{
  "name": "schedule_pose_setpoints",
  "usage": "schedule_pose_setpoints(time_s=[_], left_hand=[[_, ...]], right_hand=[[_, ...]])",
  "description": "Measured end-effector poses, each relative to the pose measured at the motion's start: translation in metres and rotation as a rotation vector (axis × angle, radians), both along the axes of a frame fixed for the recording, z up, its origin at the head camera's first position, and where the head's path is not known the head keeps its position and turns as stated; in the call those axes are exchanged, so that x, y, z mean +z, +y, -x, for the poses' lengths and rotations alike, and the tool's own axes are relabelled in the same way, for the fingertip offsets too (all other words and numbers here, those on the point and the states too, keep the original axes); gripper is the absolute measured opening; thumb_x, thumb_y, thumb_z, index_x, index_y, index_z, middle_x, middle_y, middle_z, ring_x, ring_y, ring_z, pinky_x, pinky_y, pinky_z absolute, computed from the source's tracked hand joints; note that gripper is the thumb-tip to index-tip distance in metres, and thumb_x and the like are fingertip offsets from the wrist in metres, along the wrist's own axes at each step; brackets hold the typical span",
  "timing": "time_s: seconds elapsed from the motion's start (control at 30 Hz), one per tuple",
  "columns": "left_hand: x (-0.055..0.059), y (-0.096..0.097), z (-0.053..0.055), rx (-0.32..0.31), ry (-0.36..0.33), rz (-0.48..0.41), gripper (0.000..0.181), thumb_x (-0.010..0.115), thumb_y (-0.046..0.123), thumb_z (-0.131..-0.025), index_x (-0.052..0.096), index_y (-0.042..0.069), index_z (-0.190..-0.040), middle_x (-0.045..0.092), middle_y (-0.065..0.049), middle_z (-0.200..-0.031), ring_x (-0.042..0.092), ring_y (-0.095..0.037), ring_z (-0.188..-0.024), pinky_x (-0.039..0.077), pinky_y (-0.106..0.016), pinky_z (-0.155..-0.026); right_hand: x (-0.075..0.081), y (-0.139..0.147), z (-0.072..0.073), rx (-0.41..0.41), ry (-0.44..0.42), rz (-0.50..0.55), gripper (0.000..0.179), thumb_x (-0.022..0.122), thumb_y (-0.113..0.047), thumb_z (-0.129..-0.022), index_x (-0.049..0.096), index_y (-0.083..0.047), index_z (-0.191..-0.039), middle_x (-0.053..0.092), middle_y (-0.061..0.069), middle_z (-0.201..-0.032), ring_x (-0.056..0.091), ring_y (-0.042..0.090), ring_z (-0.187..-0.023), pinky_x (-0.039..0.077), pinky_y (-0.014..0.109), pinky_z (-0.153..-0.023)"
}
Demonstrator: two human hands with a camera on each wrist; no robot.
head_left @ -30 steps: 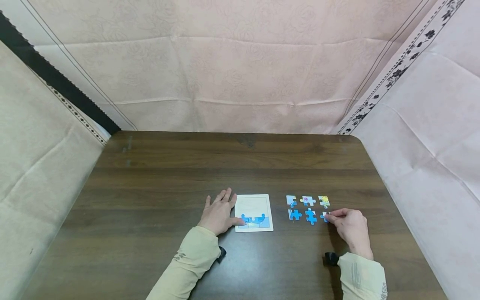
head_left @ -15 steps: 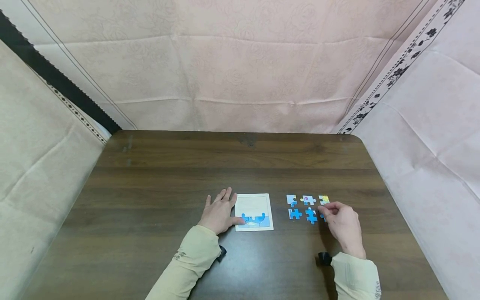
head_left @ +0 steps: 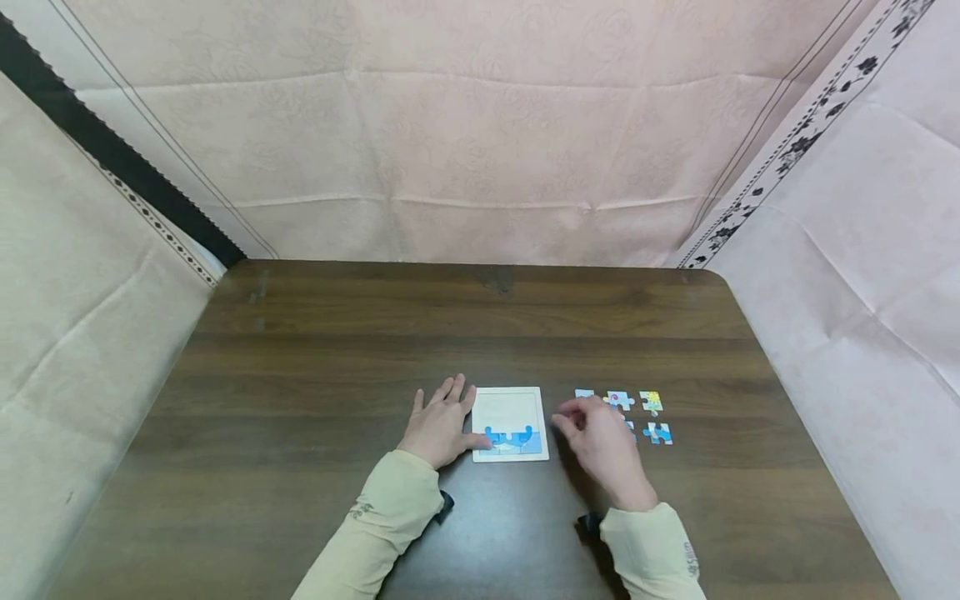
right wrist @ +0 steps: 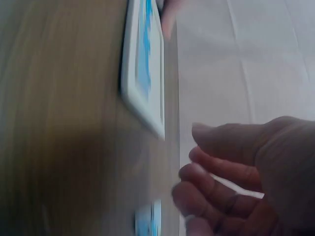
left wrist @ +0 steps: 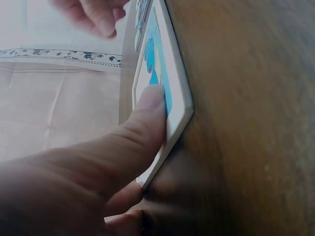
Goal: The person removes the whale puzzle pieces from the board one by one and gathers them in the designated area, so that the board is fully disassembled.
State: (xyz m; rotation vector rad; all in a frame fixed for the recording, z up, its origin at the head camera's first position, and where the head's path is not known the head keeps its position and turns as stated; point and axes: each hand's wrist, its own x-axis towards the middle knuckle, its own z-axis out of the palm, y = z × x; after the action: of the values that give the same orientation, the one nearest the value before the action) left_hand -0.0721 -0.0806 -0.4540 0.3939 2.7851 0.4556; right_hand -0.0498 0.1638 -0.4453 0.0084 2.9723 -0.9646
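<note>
A small square puzzle board (head_left: 507, 407) with a pale frame lies on the table, its lower strip filled by joined blue puzzle pieces (head_left: 519, 447). My left hand (head_left: 433, 435) lies at the board's left side, fingers spread; in the left wrist view its thumb (left wrist: 147, 105) presses on the board's frame and pieces. Just right of the board is my right hand (head_left: 604, 448), fingers loosely bent. Thumb and fingertips show nothing between them in the right wrist view. Loose puzzle pieces sit beyond it, including a yellow-and-blue one (head_left: 651, 402) and a blue-and-white one (head_left: 658, 433); others are partly hidden by this hand.
The brown wooden table (head_left: 330, 367) stretches around the board. Pale cloth (head_left: 480, 150) hangs behind its far edge and along both sides. A dark wrist device (head_left: 589, 525) sits at the right cuff.
My right hand has moved left from the lower right loose piece to beside the board, uncovering that piece and covering others. My left hand has stayed in place on the board.
</note>
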Motion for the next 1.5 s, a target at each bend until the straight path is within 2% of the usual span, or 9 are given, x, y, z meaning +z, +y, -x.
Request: schedule_pose_setpoints(time_s=[0.13,0.33,0.43,0.57,0.77,1.03,1.2,1.37,1.5], left_hand=[[-0.001,0.001,0.002,0.002,-0.005,0.008,0.091,0.07,0.059,-0.079,0.039,0.01,-0.15,0.025,-0.013,-0.158,0.021,-0.03,-0.146,0.017,-0.064,-0.111],[-0.001,-0.001,0.001,-0.01,-0.006,0.025,0.091,0.068,0.061,-0.08,0.039,0.01,-0.149,0.026,-0.013,-0.158,0.021,-0.03,-0.146,0.017,-0.064,-0.111],[-0.001,-0.003,0.001,-0.021,0.011,0.023,0.092,0.065,0.065,-0.079,0.04,0.009,-0.149,0.026,-0.014,-0.157,0.022,-0.03,-0.145,0.018,-0.064,-0.11],[-0.002,-0.004,0.001,-0.029,0.022,0.022,0.09,0.064,0.064,-0.081,0.041,0.009,-0.149,0.026,-0.014,-0.157,0.022,-0.029,-0.145,0.018,-0.065,-0.11],[0.0,-0.004,0.002,-0.028,-0.003,0.02,0.081,0.065,0.054,-0.086,0.04,0.011,-0.149,0.025,-0.013,-0.158,0.021,-0.028,-0.146,0.017,-0.065,-0.11],[0.0,-0.005,0.002,-0.024,-0.012,0.015,0.078,0.066,0.051,-0.087,0.041,0.011,-0.149,0.025,-0.013,-0.158,0.021,-0.029,-0.146,0.017,-0.065,-0.11],[0.0,-0.004,0.001,-0.018,-0.014,0.021,0.077,0.066,0.049,-0.087,0.04,0.011,-0.149,0.024,-0.012,-0.159,0.02,-0.028,-0.146,0.016,-0.065,-0.111],[0.0,-0.003,0.002,-0.015,-0.017,0.026,0.077,0.066,0.048,-0.088,0.04,0.011,-0.149,0.024,-0.012,-0.159,0.02,-0.028,-0.146,0.016,-0.065,-0.111],[0.001,-0.003,0.002,-0.017,-0.026,0.03,0.075,0.066,0.046,-0.088,0.04,0.011,-0.149,0.024,-0.012,-0.159,0.019,-0.028,-0.146,0.016,-0.064,-0.111]], right_hand=[[0.003,-0.028,-0.003,0.121,0.015,0.003,0.017,0.075,-0.02,-0.087,0.074,-0.01,-0.101,0.059,-0.003,-0.085,0.052,0.013,-0.069,0.048,0.024,-0.06],[-0.003,-0.059,-0.007,0.312,0.059,-0.013,0.019,0.072,-0.019,-0.09,0.074,-0.009,-0.106,0.055,-0.005,-0.086,0.051,0.006,-0.066,0.049,0.021,-0.061],[-0.007,-0.068,-0.008,0.375,0.072,-0.016,0.021,0.072,-0.017,-0.09,0.073,-0.007,-0.108,0.054,-0.004,-0.087,0.049,0.006,-0.065,0.048,0.021,-0.06],[-0.013,-0.076,-0.009,0.434,0.082,-0.026,0.026,0.07,-0.017,-0.091,0.071,-0.004,-0.113,0.052,0.0,-0.091,0.05,0.006,-0.068,0.051,0.024,-0.066],[-0.019,-0.078,-0.01,0.435,0.046,-0.007,0.03,0.071,-0.013,-0.09,0.067,-0.002,-0.117,0.05,0.002,-0.093,0.054,0.008,-0.075,0.054,0.029,-0.075],[-0.02,-0.079,-0.008,0.404,-0.007,-0.007,0.026,0.071,-0.013,-0.09,0.064,-0.003,-0.113,0.048,0.003,-0.092,0.052,0.008,-0.071,0.052,0.028,-0.071],[-0.017,-0.081,-0.006,0.386,-0.083,-0.005,0.025,0.07,-0.01,-0.09,0.061,-0.007,-0.113,0.046,0.002,-0.094,0.05,0.01,-0.07,0.05,0.026,-0.067],[-0.013,-0.082,-0.004,0.378,-0.152,0.018,0.027,0.07,-0.008,-0.09,0.059,-0.007,-0.114,0.044,0.003,-0.096,0.05,0.012,-0.073,0.05,0.026,-0.069],[-0.012,-0.082,-0.002,0.384,-0.165,0.024,0.026,0.069,-0.007,-0.09,0.057,-0.006,-0.114,0.044,0.003,-0.097,0.051,0.013,-0.074,0.05,0.026,-0.07]])
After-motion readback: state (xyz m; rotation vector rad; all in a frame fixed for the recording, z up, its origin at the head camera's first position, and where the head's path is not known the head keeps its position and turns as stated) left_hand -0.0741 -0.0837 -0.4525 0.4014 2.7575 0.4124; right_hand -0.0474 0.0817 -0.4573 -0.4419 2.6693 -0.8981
